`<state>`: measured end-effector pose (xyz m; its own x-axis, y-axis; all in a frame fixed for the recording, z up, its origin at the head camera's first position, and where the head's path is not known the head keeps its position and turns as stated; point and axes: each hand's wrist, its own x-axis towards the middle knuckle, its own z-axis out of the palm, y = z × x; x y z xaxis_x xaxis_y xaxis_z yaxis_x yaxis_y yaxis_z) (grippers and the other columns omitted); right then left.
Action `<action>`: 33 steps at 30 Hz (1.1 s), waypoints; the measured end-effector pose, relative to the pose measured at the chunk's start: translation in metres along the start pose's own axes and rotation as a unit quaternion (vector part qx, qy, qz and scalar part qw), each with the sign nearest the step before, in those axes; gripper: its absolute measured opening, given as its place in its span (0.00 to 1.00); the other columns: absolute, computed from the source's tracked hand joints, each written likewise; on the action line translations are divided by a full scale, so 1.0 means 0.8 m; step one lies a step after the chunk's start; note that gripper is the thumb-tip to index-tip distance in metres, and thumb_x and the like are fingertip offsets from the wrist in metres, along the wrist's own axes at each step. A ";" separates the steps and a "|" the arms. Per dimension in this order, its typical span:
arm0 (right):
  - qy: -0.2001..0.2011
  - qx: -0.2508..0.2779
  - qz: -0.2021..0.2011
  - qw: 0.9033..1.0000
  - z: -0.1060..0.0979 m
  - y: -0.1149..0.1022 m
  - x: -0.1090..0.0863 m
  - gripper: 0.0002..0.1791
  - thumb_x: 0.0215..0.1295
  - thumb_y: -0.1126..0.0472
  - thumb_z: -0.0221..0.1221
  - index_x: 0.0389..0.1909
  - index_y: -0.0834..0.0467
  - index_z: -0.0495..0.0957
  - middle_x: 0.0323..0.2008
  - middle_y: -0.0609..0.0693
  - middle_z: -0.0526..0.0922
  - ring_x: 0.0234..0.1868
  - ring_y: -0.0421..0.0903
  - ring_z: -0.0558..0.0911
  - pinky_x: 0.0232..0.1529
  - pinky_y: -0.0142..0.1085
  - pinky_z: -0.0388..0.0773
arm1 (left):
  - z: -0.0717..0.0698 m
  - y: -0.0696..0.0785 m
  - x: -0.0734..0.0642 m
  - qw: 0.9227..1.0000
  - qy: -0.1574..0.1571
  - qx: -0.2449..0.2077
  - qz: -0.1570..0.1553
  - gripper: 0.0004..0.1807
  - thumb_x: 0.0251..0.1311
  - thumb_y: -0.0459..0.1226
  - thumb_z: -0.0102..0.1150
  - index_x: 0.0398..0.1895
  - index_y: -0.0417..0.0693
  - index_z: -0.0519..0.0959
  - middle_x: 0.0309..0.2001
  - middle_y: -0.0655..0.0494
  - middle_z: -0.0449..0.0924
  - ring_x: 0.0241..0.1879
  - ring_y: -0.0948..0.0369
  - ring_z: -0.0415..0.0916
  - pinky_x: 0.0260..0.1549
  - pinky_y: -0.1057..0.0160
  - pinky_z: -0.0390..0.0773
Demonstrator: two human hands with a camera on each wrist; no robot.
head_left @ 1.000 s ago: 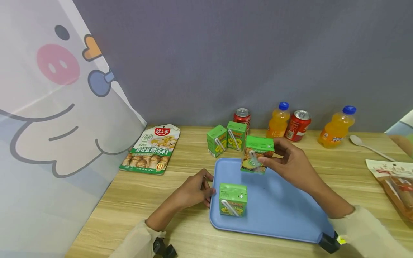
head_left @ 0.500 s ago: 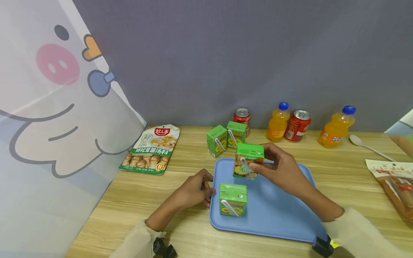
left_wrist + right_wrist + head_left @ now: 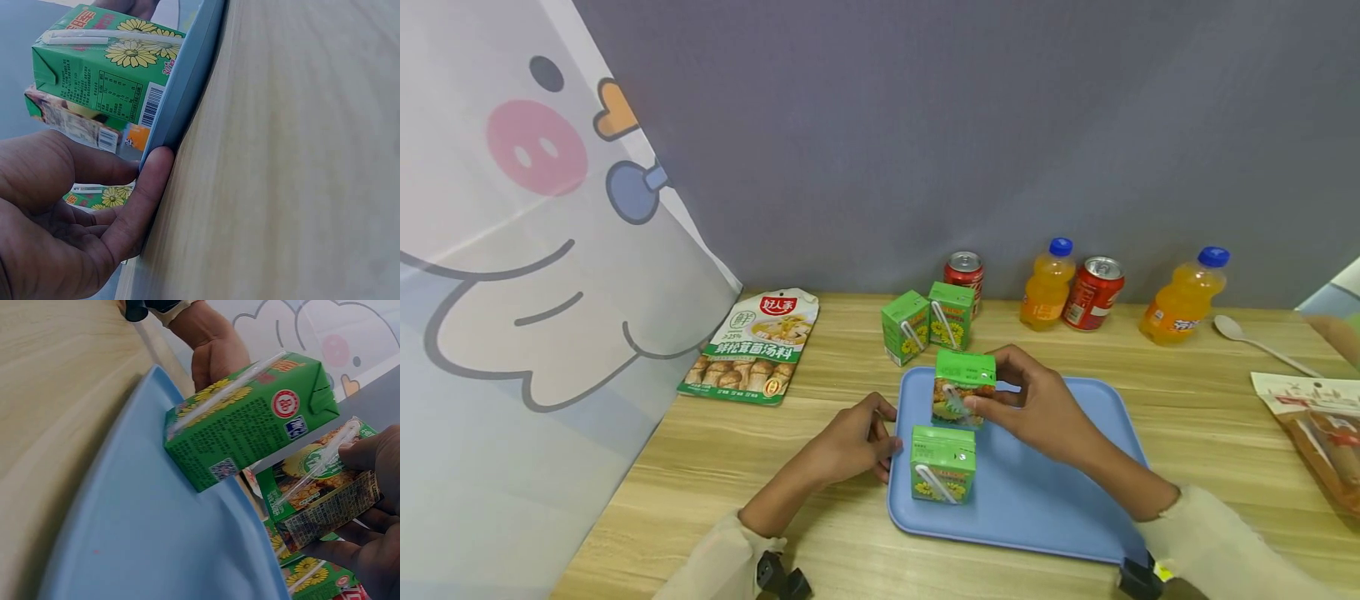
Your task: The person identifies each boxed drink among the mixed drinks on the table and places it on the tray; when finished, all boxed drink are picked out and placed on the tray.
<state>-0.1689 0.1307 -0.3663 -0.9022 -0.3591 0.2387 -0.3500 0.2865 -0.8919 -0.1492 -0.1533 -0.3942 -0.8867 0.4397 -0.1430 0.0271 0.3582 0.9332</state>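
My left hand (image 3: 855, 439) pinches the left rim of the blue tray (image 3: 1037, 492), thumb above and a finger below the edge in the left wrist view. My right hand (image 3: 1037, 408) grips a green drink carton (image 3: 951, 404) with a brown, food-pictured front and a straw. It is over the tray's back left part; the right wrist view shows its lower end near the tray, contact unclear. Nearer to me, a green drink carton (image 3: 943, 479) with yellow flowers stands upright on the tray. Two similar cartons, a left one (image 3: 905, 327) and a right one (image 3: 950, 317), stand behind the tray.
Along the back wall stand a red can (image 3: 964, 275), an orange drink bottle (image 3: 1047, 287), another red can (image 3: 1092, 293) and a second orange bottle (image 3: 1183, 298). A white spoon (image 3: 1262, 343) and a sausage packet (image 3: 1326, 433) lie right. A mushroom soup pouch (image 3: 748, 350) lies left.
My right hand has carried the brown-fronted carton left and toward me, lower over the tray's back left part. My left hand has stayed at the rim.
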 end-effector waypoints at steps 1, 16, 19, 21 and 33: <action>-0.004 0.004 -0.001 1.000 0.002 0.002 0.000 0.23 0.61 0.55 0.72 0.53 0.54 0.73 0.48 0.52 0.79 0.49 0.49 0.85 0.50 0.37 0.85 | 0.000 0.000 0.000 1.000 0.001 -0.001 0.001 0.19 0.67 0.27 0.60 0.57 0.32 0.67 0.30 0.40 0.78 0.23 0.51 0.83 0.24 0.56 0.89; -0.028 0.045 0.016 0.998 0.026 0.019 0.005 0.24 0.59 0.58 0.73 0.52 0.55 0.72 0.50 0.53 0.79 0.54 0.50 0.83 0.51 0.37 0.85 | 0.002 0.000 0.000 1.000 0.004 0.002 0.003 0.19 0.68 0.27 0.60 0.57 0.33 0.67 0.30 0.41 0.78 0.22 0.51 0.83 0.23 0.56 0.89; -0.028 0.042 0.017 0.999 0.029 0.021 0.005 0.24 0.59 0.57 0.73 0.52 0.55 0.72 0.50 0.52 0.79 0.55 0.50 0.83 0.51 0.36 0.85 | 0.002 0.001 -0.001 1.000 0.003 0.001 0.003 0.19 0.68 0.27 0.60 0.57 0.33 0.67 0.30 0.41 0.78 0.22 0.50 0.83 0.23 0.55 0.88; -0.028 0.043 0.018 0.999 0.030 0.021 0.005 0.24 0.59 0.57 0.73 0.52 0.55 0.72 0.49 0.52 0.79 0.55 0.50 0.83 0.51 0.36 0.85 | 0.002 0.002 -0.001 1.000 0.002 0.001 0.003 0.19 0.68 0.27 0.60 0.57 0.33 0.67 0.30 0.41 0.78 0.23 0.50 0.83 0.24 0.55 0.88; -0.033 0.043 0.021 0.998 0.030 0.023 0.005 0.26 0.59 0.56 0.73 0.54 0.54 0.71 0.52 0.52 0.79 0.57 0.50 0.81 0.53 0.36 0.84 | 0.001 0.002 -0.001 1.000 0.003 0.005 0.000 0.19 0.68 0.27 0.59 0.57 0.33 0.67 0.30 0.41 0.78 0.23 0.51 0.82 0.23 0.56 0.88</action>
<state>-0.1728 0.1128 -0.3909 -0.8962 -0.4071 0.1765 -0.2862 0.2262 -0.9311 -0.1484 -0.1522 -0.3933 -0.8892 0.4353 -0.1410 0.0317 0.3660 0.9301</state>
